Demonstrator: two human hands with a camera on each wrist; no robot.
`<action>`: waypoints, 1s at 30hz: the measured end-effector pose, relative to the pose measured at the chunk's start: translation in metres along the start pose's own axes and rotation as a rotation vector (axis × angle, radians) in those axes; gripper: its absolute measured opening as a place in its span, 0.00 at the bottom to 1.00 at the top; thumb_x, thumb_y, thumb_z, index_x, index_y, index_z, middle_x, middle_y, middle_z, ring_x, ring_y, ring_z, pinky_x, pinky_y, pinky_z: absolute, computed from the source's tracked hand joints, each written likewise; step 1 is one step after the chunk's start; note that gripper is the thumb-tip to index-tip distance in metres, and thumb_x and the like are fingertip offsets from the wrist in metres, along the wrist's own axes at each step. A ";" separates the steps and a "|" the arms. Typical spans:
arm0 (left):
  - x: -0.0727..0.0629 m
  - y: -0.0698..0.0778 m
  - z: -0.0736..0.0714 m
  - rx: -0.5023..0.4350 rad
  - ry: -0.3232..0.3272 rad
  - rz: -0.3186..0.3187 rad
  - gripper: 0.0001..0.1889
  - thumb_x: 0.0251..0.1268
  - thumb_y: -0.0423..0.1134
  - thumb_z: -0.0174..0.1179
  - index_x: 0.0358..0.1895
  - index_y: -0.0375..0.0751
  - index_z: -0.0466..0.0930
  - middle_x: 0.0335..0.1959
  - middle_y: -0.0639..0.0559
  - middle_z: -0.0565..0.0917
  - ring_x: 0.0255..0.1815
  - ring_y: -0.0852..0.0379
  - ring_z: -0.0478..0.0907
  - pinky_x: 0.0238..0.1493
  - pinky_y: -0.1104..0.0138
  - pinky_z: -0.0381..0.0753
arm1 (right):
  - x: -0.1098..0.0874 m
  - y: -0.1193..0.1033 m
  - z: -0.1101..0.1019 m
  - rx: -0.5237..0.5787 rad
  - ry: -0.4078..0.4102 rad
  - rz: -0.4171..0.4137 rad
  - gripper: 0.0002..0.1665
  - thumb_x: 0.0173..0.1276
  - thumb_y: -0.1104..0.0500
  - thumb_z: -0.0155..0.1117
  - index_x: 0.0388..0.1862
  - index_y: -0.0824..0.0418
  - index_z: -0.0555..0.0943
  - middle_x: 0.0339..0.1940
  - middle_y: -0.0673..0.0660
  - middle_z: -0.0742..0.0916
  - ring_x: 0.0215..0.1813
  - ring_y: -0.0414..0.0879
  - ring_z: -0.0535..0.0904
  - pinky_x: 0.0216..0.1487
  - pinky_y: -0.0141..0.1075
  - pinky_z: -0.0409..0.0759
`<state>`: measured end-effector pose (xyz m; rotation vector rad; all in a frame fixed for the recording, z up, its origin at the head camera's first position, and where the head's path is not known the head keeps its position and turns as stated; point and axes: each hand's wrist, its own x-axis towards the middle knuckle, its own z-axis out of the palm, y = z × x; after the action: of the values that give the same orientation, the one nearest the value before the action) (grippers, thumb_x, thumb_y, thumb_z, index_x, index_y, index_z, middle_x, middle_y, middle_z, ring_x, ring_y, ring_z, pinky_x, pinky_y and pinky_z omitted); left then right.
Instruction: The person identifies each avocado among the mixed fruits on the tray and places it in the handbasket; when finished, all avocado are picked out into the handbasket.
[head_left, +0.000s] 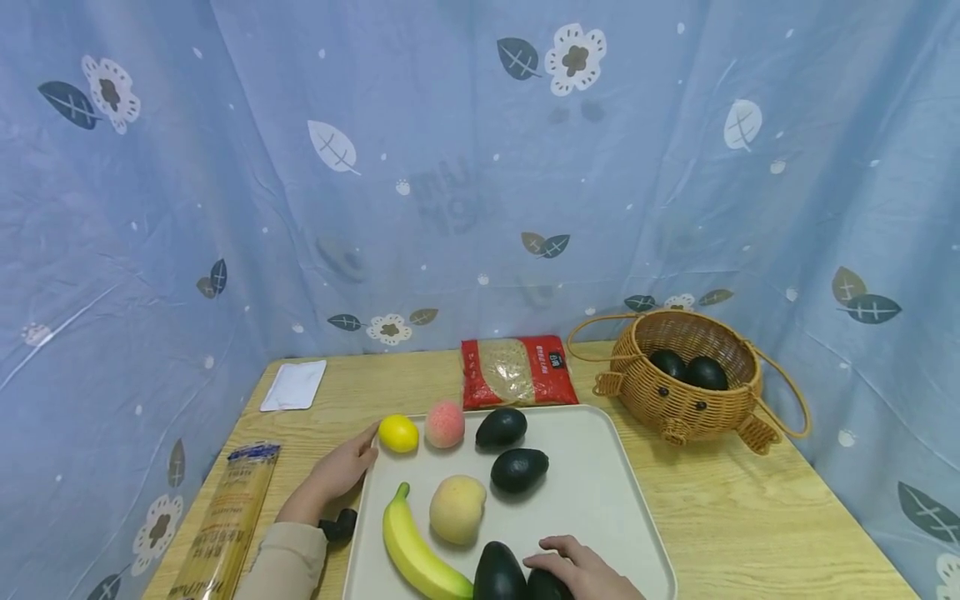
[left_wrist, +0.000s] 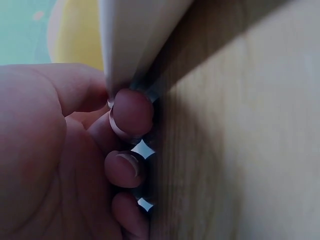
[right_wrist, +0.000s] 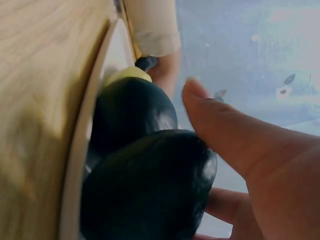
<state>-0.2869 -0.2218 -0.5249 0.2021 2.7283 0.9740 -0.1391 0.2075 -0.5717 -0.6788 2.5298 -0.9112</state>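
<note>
My left hand grips the left rim of a pale tray; the left wrist view shows the thumb inside the rim and curled fingertips outside it. At the tray's near side my right hand is on a dark avocado, its fingers partly hidden behind the fruit. Another avocado lies right beside that one. Also on the tray are a banana, a yellow peach, a lemon, a pink peach and two more avocados.
A wicker basket with two avocados inside stands at the back right. Behind the tray lies a red bag of grain. A pack of spaghetti and a white packet are on the left. Curtains surround the wooden table.
</note>
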 end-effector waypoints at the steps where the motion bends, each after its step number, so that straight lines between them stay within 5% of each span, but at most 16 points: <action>1: 0.000 0.000 0.000 0.004 0.000 0.002 0.31 0.85 0.44 0.49 0.84 0.42 0.57 0.65 0.35 0.81 0.67 0.34 0.76 0.68 0.33 0.66 | -0.001 -0.001 0.001 -0.009 0.010 -0.023 0.33 0.64 0.29 0.71 0.67 0.29 0.78 0.67 0.50 0.76 0.62 0.48 0.77 0.49 0.49 0.83; 13: 0.002 0.001 -0.005 0.028 0.000 0.029 0.31 0.85 0.43 0.48 0.84 0.39 0.56 0.67 0.31 0.79 0.68 0.30 0.74 0.68 0.33 0.66 | -0.011 -0.033 -0.012 0.052 0.107 -0.142 0.29 0.66 0.41 0.77 0.63 0.46 0.83 0.62 0.61 0.78 0.59 0.50 0.79 0.54 0.40 0.82; 21: -0.001 0.002 -0.005 0.035 -0.011 0.019 0.31 0.85 0.43 0.48 0.84 0.39 0.56 0.66 0.31 0.79 0.68 0.30 0.75 0.67 0.33 0.67 | -0.023 -0.072 -0.047 0.062 0.155 0.028 0.32 0.58 0.46 0.84 0.60 0.53 0.84 0.64 0.60 0.78 0.57 0.51 0.79 0.56 0.42 0.84; 27: -0.002 0.002 -0.004 0.020 -0.007 0.022 0.31 0.85 0.43 0.48 0.84 0.39 0.56 0.64 0.33 0.81 0.66 0.32 0.76 0.67 0.33 0.67 | -0.021 -0.089 -0.075 -0.002 0.281 0.117 0.32 0.55 0.52 0.85 0.60 0.51 0.84 0.67 0.60 0.78 0.60 0.57 0.78 0.56 0.57 0.84; 30: -0.001 0.002 -0.003 0.018 -0.013 0.017 0.31 0.85 0.43 0.48 0.84 0.41 0.56 0.67 0.32 0.79 0.69 0.30 0.73 0.68 0.33 0.66 | -0.019 -0.091 -0.087 -0.074 0.385 0.116 0.32 0.54 0.55 0.86 0.58 0.49 0.84 0.67 0.57 0.79 0.62 0.55 0.79 0.57 0.55 0.84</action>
<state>-0.2864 -0.2221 -0.5209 0.2347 2.7288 0.9488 -0.1370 0.1996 -0.4446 -0.4010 2.9171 -0.9901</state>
